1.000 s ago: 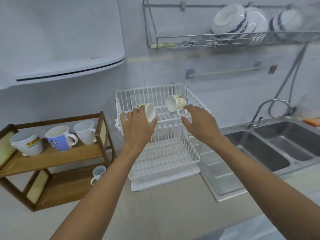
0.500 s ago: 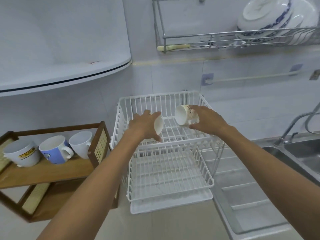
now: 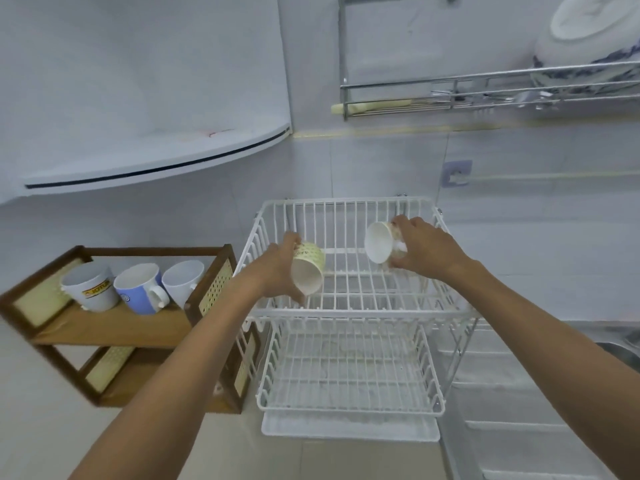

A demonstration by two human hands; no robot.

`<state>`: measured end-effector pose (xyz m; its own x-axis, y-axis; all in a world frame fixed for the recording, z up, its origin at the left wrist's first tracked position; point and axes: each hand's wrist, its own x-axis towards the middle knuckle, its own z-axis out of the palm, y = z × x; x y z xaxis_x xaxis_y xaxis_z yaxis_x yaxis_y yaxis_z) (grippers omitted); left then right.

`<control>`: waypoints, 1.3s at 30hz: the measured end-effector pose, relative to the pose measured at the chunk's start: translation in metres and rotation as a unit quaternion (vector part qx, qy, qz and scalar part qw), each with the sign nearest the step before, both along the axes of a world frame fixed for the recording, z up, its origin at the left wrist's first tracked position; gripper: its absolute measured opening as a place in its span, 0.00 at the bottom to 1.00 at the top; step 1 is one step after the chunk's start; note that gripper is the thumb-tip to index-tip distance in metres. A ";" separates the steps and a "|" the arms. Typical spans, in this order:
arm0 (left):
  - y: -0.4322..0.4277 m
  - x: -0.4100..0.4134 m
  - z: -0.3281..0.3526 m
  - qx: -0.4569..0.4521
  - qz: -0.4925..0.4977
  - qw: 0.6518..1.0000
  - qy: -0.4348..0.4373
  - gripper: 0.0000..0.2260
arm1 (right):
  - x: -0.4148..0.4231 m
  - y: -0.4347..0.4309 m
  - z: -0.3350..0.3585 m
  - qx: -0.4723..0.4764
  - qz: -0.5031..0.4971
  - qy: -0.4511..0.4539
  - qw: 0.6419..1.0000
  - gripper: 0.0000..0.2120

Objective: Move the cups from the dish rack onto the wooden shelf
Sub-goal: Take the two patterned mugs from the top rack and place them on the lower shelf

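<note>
Leftmost, wooden shelf point(image 3: 114, 327): three cups point(image 3: 140, 289) on its top tier. Left hand point(image 3: 277, 268) clamped around a yellowish cup point(image 3: 308, 270), tilted, mouth toward camera, above the dish rack point(image 3: 349, 306) upper tier. Right hand point(image 3: 424, 249) wrapped around a white cup point(image 3: 379, 242), on its side, over the same tier.
</note>
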<state>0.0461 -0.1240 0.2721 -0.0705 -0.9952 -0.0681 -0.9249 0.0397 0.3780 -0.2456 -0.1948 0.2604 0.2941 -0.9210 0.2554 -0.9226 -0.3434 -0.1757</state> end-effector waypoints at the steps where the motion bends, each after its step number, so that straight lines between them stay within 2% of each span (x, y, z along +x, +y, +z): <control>1: 0.003 0.003 0.000 0.005 0.016 1.000 -0.009 0.48 | -0.002 -0.002 0.000 -0.006 0.003 -0.002 1.000 0.38; 5: 0.013 0.004 -0.003 0.011 0.090 0.996 -0.026 0.35 | -0.007 -0.007 -0.001 -0.031 0.023 -0.018 0.999 0.33; 8: 0.019 0.002 -0.007 0.011 0.093 0.995 -0.033 0.20 | -0.007 -0.005 -0.002 -0.049 0.033 -0.007 0.998 0.22; 10: 0.020 0.003 -0.009 0.005 0.092 0.995 -0.036 0.16 | -0.007 -0.003 -0.002 -0.062 0.036 0.009 0.997 0.16; 12: 0.022 0.002 -0.010 0.008 0.090 0.995 -0.039 0.14 | -0.008 -0.003 0.001 -0.077 0.030 0.020 0.996 0.17; 14: 0.022 0.001 -0.010 0.014 0.087 0.996 -0.031 0.16 | -0.009 -0.001 0.003 -0.081 0.014 0.027 0.996 0.22; 17: 0.024 -0.006 -0.008 -0.028 0.098 0.994 0.039 0.18 | -0.007 0.000 0.005 -0.072 -0.020 0.037 0.997 0.29; 19: 0.024 -0.011 -0.006 -0.067 0.111 0.989 0.077 0.20 | -0.004 0.002 0.005 -0.067 -0.015 0.033 0.997 0.28; 21: 0.024 -0.013 -0.004 -0.072 0.110 0.989 0.070 0.19 | -0.001 0.004 0.004 -0.060 -0.009 0.013 0.998 0.23; 24: 0.023 -0.010 0.000 -0.092 0.117 0.984 0.095 0.18 | -0.001 0.009 0.005 -0.044 -0.020 -0.076 0.996 0.20; 28: 0.027 0.002 0.002 -0.094 0.165 0.925 0.328 0.17 | -0.008 0.015 0.013 0.035 -0.064 -0.240 0.968 0.24; 32: 0.043 0.017 0.015 -0.081 0.147 0.871 0.462 0.17 | 0.005 0.038 0.025 0.085 -0.063 -0.433 0.895 0.20; 36: 0.075 0.057 0.034 -0.104 0.123 0.822 0.546 0.14 | 0.044 0.073 0.044 0.064 -0.023 -0.535 0.842 0.21; 39: 0.112 0.108 0.042 -0.119 0.123 0.804 0.570 0.15 | 0.088 0.108 0.056 0.075 0.005 -0.584 0.808 0.18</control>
<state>0.1540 -0.0123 0.3138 0.2476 -0.9641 0.0955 0.0253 0.1050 0.9941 -0.1580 -0.0873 0.3165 -0.0588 -0.9666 0.2496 -0.0936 -0.2436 -0.9653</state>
